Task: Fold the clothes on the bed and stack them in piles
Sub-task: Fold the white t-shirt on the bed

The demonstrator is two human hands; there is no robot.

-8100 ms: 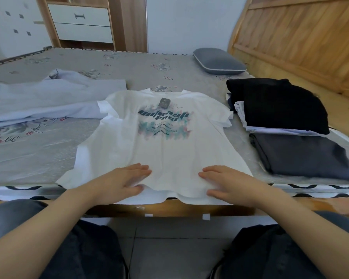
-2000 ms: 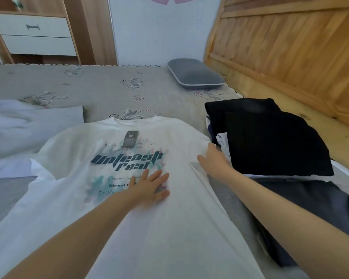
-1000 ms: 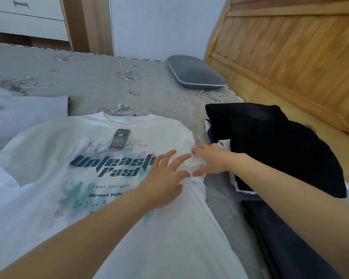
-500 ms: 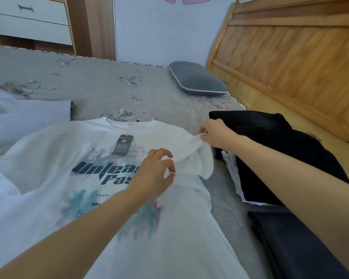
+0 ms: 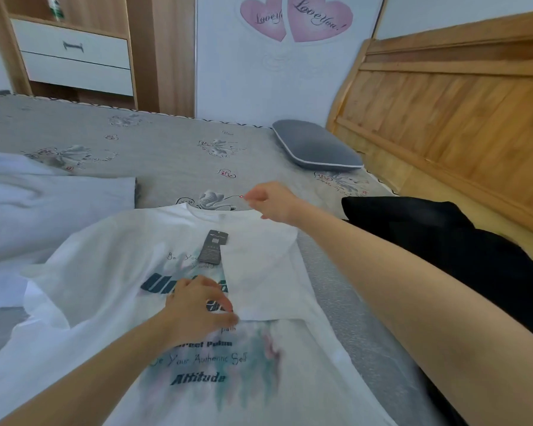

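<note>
A white T-shirt point(image 5: 105, 272) with dark blue lettering and a dark hang tag point(image 5: 213, 246) lies face up on the bed point(image 5: 166, 155). Its right sleeve point(image 5: 259, 281) is folded inward over the chest. My left hand point(image 5: 197, 309) pinches the sleeve's lower corner against the print. My right hand point(image 5: 270, 201) grips the shirt's right shoulder near the collar, fingers curled. A folded black garment point(image 5: 443, 238) lies to the right, partly behind my right forearm.
A pale blue-white garment point(image 5: 43, 210) lies spread at the left. A grey pillow point(image 5: 314, 149) sits at the far right of the mattress, next to the wooden headboard point(image 5: 443, 118). A wooden cabinet with white drawers point(image 5: 74, 59) stands beyond the bed.
The right sleeve, lifted half a second ago, now lies flat over the chest. My right hand moved up to the shoulder by the collar; my left hand moved down onto the sleeve's corner.
</note>
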